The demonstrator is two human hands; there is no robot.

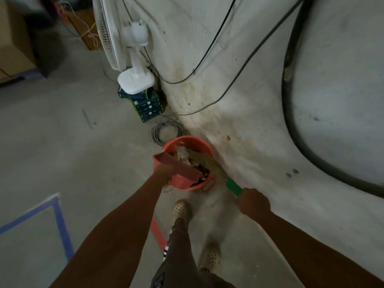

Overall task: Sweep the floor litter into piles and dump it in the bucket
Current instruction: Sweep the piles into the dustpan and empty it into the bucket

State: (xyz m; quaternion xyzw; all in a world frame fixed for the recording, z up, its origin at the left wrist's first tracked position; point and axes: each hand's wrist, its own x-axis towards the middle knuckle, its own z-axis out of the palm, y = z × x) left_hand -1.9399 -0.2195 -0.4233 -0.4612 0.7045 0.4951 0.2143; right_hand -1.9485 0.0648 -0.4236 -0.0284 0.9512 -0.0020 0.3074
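Left hand [164,174] grip clamped on dustpan [176,165], which was tipped over bucket [187,140]. Right hand [253,202] grip clamped on broom [232,186]. Judged best: pan lip inside rim, bristles raking downward.

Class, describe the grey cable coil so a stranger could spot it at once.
Find the white fan by the wall. Between the dark boxes under it and the orange bucket, the cable coil lies on the floor. Unlike the thick black hose, it is thin, grey and wound into a ring.
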